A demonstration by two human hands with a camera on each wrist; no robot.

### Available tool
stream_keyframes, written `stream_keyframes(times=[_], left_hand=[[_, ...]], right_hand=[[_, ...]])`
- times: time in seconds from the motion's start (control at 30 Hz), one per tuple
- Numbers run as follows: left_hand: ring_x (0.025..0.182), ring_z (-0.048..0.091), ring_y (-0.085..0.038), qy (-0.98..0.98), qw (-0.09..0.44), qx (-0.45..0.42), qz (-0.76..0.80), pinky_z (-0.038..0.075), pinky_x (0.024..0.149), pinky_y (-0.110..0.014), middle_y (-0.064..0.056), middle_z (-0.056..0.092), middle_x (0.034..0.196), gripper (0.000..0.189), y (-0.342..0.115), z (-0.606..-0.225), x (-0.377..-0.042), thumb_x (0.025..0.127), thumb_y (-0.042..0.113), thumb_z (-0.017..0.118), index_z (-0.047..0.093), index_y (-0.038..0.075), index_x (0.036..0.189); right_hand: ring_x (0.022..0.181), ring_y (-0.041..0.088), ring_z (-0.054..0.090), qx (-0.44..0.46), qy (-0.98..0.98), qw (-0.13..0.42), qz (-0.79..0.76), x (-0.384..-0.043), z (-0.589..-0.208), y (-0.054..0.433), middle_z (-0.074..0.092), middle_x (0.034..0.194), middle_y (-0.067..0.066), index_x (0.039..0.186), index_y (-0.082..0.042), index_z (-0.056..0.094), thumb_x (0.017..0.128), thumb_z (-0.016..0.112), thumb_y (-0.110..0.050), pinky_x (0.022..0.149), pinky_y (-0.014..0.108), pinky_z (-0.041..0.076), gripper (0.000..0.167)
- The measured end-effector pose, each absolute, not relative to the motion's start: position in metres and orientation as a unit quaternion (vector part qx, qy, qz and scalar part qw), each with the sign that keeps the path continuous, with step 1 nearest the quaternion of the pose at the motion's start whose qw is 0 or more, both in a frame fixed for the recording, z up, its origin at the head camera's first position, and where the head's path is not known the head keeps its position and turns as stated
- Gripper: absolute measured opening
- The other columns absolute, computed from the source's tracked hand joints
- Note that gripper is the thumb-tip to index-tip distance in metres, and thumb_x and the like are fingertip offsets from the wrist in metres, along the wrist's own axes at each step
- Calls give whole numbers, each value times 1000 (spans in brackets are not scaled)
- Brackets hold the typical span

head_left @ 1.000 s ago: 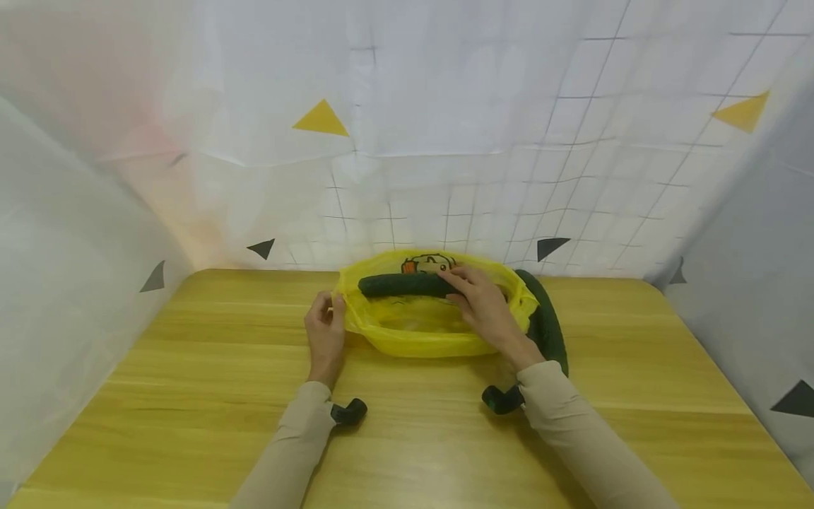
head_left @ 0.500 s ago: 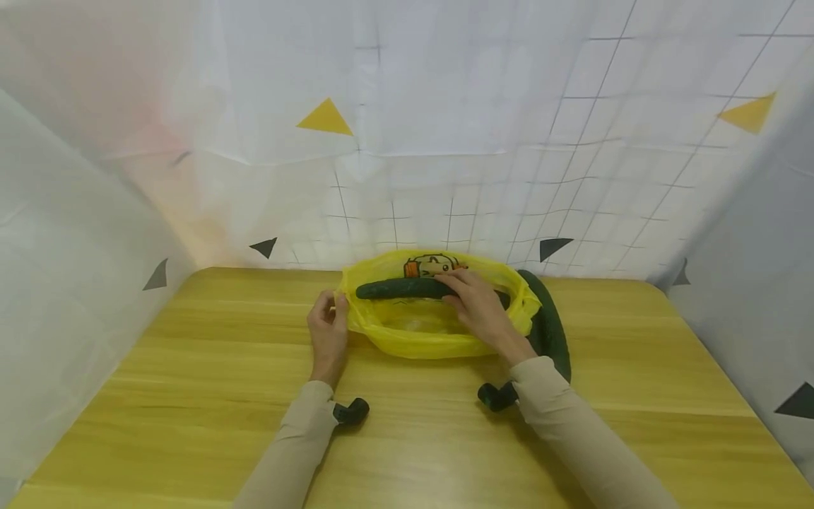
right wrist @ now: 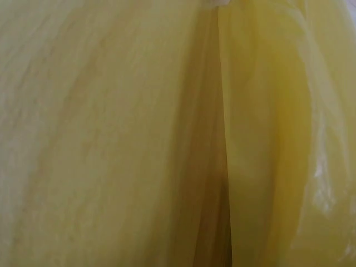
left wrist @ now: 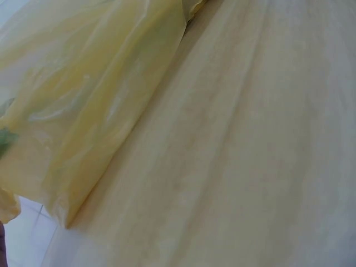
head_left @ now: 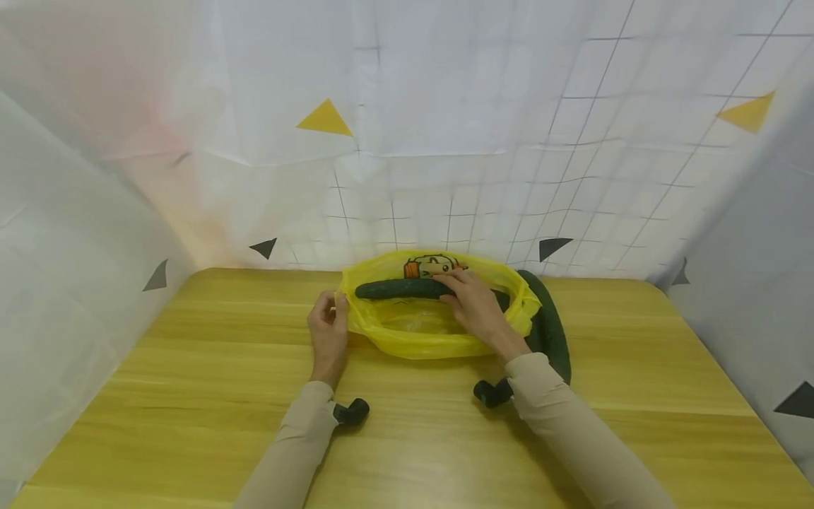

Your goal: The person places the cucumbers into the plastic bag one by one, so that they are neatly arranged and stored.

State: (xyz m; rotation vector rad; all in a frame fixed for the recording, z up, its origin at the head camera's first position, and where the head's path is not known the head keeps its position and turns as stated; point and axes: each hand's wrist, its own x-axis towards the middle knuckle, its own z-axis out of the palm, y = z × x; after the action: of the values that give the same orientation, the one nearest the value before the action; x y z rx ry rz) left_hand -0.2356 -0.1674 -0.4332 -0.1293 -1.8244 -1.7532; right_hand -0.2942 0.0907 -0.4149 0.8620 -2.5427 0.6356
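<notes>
A yellow plastic bag [head_left: 439, 346] with a cartoon print lies with its mouth spread wide at the table's far side. My left hand [head_left: 328, 336] pinches the left end of its rim. Within the mouth lies a long dark green cucumber [head_left: 397, 288], almost level and left to right. My right hand [head_left: 477, 307] reaches over the near rim and grips this cucumber around its middle, covering part of it. In the left wrist view the bag [left wrist: 94, 111] hangs beside the table, and only a sliver of a finger shows. The right wrist view has the bag [right wrist: 278, 139] but no hand.
Dark green cucumber [head_left: 555, 329] lies on the wooden table [head_left: 407, 452], right against the bag; my right forearm partly covers it, and whether it is one or more I cannot tell. White sheeting [head_left: 432, 198] with grid lines and triangles stands behind the table.
The right hand has lowered slightly with the cucumber, which sits a little lower and further left in the bag's mouth. My left hand keeps its hold on the rim.
</notes>
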Motion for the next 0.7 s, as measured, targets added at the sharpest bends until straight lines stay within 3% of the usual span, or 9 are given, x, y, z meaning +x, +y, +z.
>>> stream_keyframes(times=[0.47,0.7], left_hand=[[80,52,-6,-678,298,-56,-669,47,76,-18,-3,55,87,22,-167,-432,-235,96,12,53,58,-10,94],[79,52,-6,-677,299,-59,-669,47,75,-19,-4,56,87,23,-166,-432,-235,96,12,53,58,-10,94]], right_hand=[[107,29,54,288,-921,171,199,-296,-419,84,58,122,8,128,-11,58,91,62,-13,85,44,50,37],[116,29,53,278,-930,153,183,-297,-422,81,56,127,7,128,-13,58,92,61,-15,103,47,41,36]])
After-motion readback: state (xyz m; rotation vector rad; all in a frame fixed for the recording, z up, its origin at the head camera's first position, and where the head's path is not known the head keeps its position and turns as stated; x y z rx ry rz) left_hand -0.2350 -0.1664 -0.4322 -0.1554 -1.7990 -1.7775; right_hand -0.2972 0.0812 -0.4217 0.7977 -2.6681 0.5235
